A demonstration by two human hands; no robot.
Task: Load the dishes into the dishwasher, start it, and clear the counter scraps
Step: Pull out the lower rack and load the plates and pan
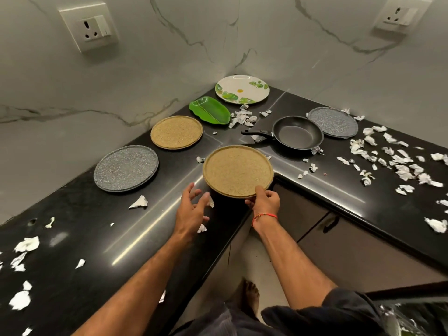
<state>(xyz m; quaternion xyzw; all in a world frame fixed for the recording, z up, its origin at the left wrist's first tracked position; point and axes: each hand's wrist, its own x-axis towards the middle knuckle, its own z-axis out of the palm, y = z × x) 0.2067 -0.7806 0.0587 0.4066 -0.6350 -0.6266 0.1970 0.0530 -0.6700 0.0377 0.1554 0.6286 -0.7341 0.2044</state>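
My right hand (265, 202) grips the near rim of a tan speckled plate (237, 169) at the inner corner of the black counter (101, 229). My left hand (191, 209) hovers open just left of that plate, fingers spread, holding nothing. On the counter lie a second tan plate (176, 132), a grey speckled plate (126, 168) on the left, another grey plate (333, 121) on the right, a green leaf-shaped dish (209, 113), a white plate with leaf print (242, 92) in the far corner, and a black frying pan (297, 135).
Torn white paper scraps (392, 161) litter the right counter; more scraps (26, 243) lie on the left and around the pan. Marble walls with two sockets (93, 26) close the corner. Cabinet doors (351, 246) sit below the counter. My bare foot (249, 294) stands on the floor.
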